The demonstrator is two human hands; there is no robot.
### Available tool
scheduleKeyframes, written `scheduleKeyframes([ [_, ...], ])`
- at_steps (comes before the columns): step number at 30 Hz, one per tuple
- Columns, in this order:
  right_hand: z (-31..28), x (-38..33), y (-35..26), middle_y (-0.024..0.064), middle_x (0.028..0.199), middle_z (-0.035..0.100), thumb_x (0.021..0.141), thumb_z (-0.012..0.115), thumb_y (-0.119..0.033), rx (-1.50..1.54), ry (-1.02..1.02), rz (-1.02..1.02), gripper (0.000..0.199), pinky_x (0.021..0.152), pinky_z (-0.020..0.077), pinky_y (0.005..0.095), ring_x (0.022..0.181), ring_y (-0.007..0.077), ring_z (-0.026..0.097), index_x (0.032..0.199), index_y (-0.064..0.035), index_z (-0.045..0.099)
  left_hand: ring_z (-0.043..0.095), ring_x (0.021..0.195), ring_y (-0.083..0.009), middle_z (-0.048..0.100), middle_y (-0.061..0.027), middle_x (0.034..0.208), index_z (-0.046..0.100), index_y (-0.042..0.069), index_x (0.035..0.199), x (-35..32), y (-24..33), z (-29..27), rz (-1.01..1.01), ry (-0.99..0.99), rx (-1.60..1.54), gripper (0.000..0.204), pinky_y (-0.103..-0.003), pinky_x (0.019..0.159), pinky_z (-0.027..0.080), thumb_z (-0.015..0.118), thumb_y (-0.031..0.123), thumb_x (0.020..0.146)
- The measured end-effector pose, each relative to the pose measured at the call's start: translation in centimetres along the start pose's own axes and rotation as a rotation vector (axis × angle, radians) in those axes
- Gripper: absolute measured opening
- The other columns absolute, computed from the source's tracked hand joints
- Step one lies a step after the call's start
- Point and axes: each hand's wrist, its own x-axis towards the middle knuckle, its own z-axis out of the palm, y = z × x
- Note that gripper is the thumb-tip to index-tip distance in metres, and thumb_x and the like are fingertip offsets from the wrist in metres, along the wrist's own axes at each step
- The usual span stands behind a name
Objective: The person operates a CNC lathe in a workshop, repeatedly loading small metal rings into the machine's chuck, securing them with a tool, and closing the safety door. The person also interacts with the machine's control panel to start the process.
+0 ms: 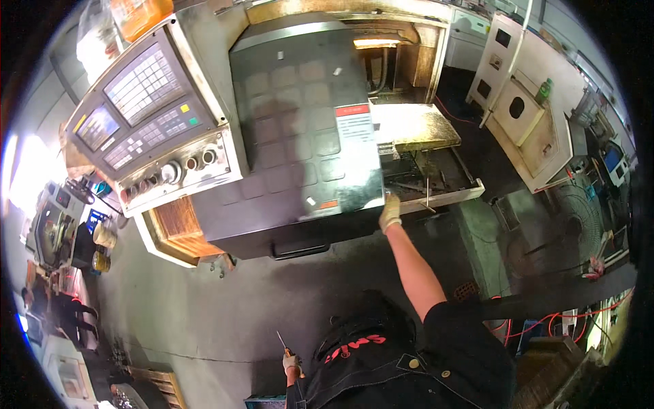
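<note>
A large dark machine door [300, 136] with a labelled sheet and a black bar handle [300, 252] fills the middle of the view. My right hand [390, 213], in a pale glove, reaches forward with its fingers closed at the door's right edge; the fingertips are partly hidden. Low in the view, by my left side, my gloved left hand [292, 362] is wrapped round a screwdriver [281, 339]. Its thin metal shaft points up and away, and orange handle parts show at the hand.
A control panel [146, 109] with keys, knobs and a lit screen stands left of the door. To the door's right lie a metal plate [426, 129] and a tray edge [443, 199]. Another white machine [531, 116] stands far right, near a round fan guard [572, 218].
</note>
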Motion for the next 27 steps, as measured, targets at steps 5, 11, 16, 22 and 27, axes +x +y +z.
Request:
scheduleKeyframes([
  [5,4.8,-2.7,0.2,0.0039,0.078,0.054,0.083,0.042,-0.007,0.11,-0.075,0.151,0.013,0.068,0.0368,0.0263,0.072,0.0133,0.045,0.085,-0.0009,0.054,0.047,0.048,-0.0147,0.046,-0.0024,0.061,0.046,0.008,0.087,-1.1,3.0,2.4,0.059,0.004,0.052,0.027,-0.029,0.042,0.039,0.051,-0.002,0.062],
  [11,10.9,-7.1,-1.5,0.0098,0.1,0.051,0.081,0.042,0.0,0.185,-0.161,0.253,0.032,0.082,0.0368,0.0244,0.089,0.0173,0.049,0.112,0.0059,0.044,0.046,0.044,-0.0137,0.049,-0.0017,0.061,0.049,0.009,0.091,-1.9,5.3,4.0,0.184,0.004,0.061,0.019,-0.028,0.04,0.038,0.056,0.007,0.074],
  [16,14.2,-8.8,-2.5,0.0096,0.105,0.051,0.081,0.045,-0.004,-0.038,-0.127,0.266,0.033,0.081,0.0372,0.0238,0.091,0.0176,0.047,0.113,0.0044,0.044,0.05,0.064,-0.0085,0.054,0.0006,0.07,0.055,0.007,0.092,-2.5,8.1,8.7,0.457,-0.241,0.181,0.024,-0.024,0.059,0.043,0.056,0.004,0.068],
  [22,11.8,-0.6,1.4,0.0121,0.104,0.055,0.082,0.046,-0.007,0.327,-0.621,0.583,0.027,0.083,0.0396,0.0303,0.095,0.0199,0.052,0.108,-0.0002,0.049,0.058,0.072,-0.0215,0.059,-0.009,0.075,0.055,0.007,0.095,-12.7,25.6,18.9,0.716,-0.228,0.462,0.025,-0.03,0.062,0.045,0.059,0.012,0.071],
  [27,11.5,10.4,3.4,0.0103,0.116,0.047,0.082,0.054,-0.021,0.425,-0.525,0.825,0.044,0.088,0.0379,0.0404,0.103,0.0248,0.049,0.121,-0.0063,0.038,0.058,0.079,-0.034,0.059,-0.0168,0.08,0.054,0.007,0.096,-14.6,34.6,25.9,0.795,-0.199,0.55,0.029,-0.038,0.065,0.046,0.06,0.017,0.069],
])
